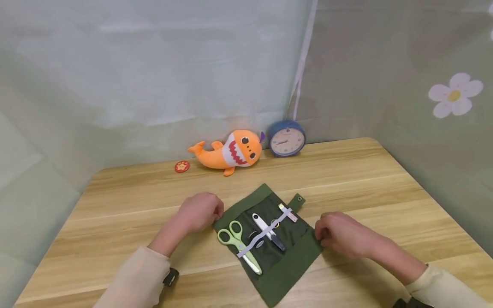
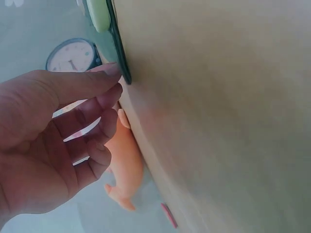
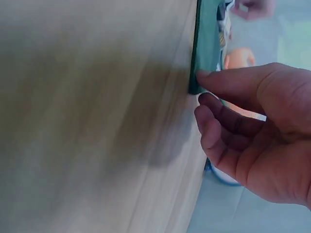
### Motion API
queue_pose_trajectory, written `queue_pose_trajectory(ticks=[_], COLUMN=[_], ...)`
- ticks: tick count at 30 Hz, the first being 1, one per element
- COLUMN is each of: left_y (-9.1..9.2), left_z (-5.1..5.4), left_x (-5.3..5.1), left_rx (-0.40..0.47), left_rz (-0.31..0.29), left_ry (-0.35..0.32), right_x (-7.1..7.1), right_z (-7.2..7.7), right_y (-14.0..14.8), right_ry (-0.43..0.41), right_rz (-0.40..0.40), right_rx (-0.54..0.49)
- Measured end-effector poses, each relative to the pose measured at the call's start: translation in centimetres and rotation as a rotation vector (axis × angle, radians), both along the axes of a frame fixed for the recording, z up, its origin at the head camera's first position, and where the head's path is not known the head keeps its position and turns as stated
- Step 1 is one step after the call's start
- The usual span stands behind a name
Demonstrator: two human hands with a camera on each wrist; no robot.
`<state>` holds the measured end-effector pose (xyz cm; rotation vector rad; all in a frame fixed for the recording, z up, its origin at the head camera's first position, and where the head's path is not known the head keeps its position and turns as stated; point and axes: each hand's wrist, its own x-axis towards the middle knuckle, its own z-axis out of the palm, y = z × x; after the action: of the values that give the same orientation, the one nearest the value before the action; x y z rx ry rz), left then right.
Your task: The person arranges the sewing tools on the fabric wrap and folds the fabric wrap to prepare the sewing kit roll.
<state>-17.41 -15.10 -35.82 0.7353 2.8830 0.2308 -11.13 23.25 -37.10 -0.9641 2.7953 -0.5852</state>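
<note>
A dark green cloth tool roll (image 1: 294, 265) lies unfolded on the table, turned cornerwise. A wavy grey strap (image 1: 265, 232) crosses green-handled scissors (image 1: 240, 246), a white and black cutter (image 1: 265, 229), a small black item (image 1: 256, 239) and a small white-and-pink item (image 1: 288, 213). The left hand (image 1: 202, 210) (image 2: 53, 116) pinches the roll's left corner between thumb and fingertips. At the right corner, the right hand (image 1: 344, 234) (image 3: 262, 131) has its thumb on the cloth (image 3: 206, 43) and its fingertips just below. A snap tab (image 1: 297, 201) sticks out at the upper right.
Against the back wall lies an orange shark plush (image 1: 219, 158) (image 2: 126, 160), with a blue clock (image 1: 286, 139) (image 2: 73, 56) to its right. A round red disc (image 1: 182, 166) lies left of the plush. The wooden table (image 1: 127, 205) meets curtains at the back and sides.
</note>
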Motion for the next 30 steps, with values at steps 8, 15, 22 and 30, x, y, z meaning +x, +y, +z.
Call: queue_pose_trajectory(ticks=[8, 15, 22, 30], left_y=[0.0, 1.5, 2.0, 2.3], left_z=[0.1, 0.0, 0.1, 0.0], left_x=[3.2, 4.9, 5.7, 5.7], left_rx=[0.043, 0.025, 0.002, 0.002], left_rz=[0.003, 0.060, 0.049, 0.069], left_ry=[-0.095, -0.164, -0.199, -0.228], right_x=[-3.4, -5.6, -7.2, -8.0], right_z=[-0.1, -0.2, -0.3, -0.2], right_y=[0.4, -0.1, -0.9, -1.1], right_ry=[0.200, 0.163, 0.145, 0.096], right_rz=[-0.047, -0.115, -0.129, -0.146], right_rx=[0.044, 0.102, 0.136, 0.151])
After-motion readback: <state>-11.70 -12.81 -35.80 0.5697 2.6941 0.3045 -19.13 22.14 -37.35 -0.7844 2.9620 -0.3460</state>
